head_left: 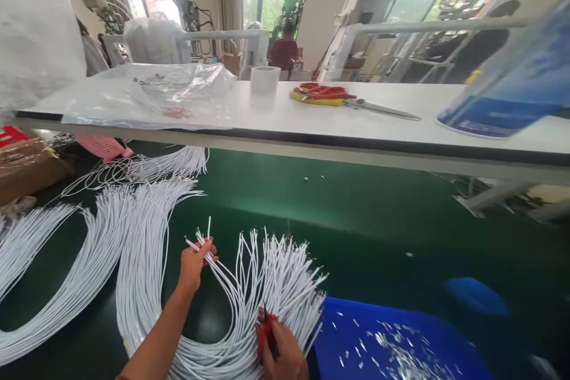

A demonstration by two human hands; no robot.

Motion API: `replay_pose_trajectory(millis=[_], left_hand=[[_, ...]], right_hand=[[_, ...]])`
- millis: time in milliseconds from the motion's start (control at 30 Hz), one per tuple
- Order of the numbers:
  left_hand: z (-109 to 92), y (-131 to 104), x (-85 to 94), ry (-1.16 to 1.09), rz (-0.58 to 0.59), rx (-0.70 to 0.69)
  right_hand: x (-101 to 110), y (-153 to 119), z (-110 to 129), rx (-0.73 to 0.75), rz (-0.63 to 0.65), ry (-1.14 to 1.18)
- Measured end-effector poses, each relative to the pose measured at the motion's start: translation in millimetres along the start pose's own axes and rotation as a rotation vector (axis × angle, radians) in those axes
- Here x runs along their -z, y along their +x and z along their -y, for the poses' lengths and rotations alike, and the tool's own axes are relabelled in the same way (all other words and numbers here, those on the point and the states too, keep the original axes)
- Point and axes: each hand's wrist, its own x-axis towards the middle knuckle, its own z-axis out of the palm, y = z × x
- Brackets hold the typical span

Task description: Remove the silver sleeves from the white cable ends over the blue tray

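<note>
My left hand [192, 266] is closed around the ends of several white wires [225, 279], which stick up past the fingertips. From there they curve down and right into a thick bundle [285, 273] whose cut ends fan out upward. Over the lower part of that bundle, my right hand [285, 351] grips small red-handled scissors [266, 332], dark tip pointing up. The fingers cover much of the tool, so whether its blades are apart is hidden. To the right of this hand sits a blue tray [356, 309] holding many small shiny metal pieces [401, 350].
More white wire bundles [142, 237] lie looped on the dark green table [356, 219] at left. A raised white shelf [214, 113] carries a plastic bag [146, 92], a tape roll [265, 80], large scissors [329, 95] and a blue-labelled container [503, 89]. A cardboard box [31, 169] stands left.
</note>
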Motion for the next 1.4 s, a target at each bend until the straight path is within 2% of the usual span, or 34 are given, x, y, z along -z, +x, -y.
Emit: replay_pose_trajectory(millis=[267, 633, 967, 1233, 1400], left_hand=[[2, -6, -1.1, 0.151, -0.004, -0.143], [3, -9, -2.8, 0.311, 0.002, -0.225], [-2, -16, -7.4, 0.444, -0.036, -0.302], [-4, -20, -8.6, 0.520, -0.028, -0.321], [-2, -14, -6.6, 0.576, -0.029, -0.254]], right_hand=[[-14, -13, -16, -0.004, -0.096, 0.049], [-5, -6, -7, 0.001, -0.064, 0.010], [-7, -10, -13, 0.025, -0.028, 0.007], [-5, -7, -11, 0.074, -0.047, -0.013], [-2, -7, -8, 0.054, 0.002, -0.018]])
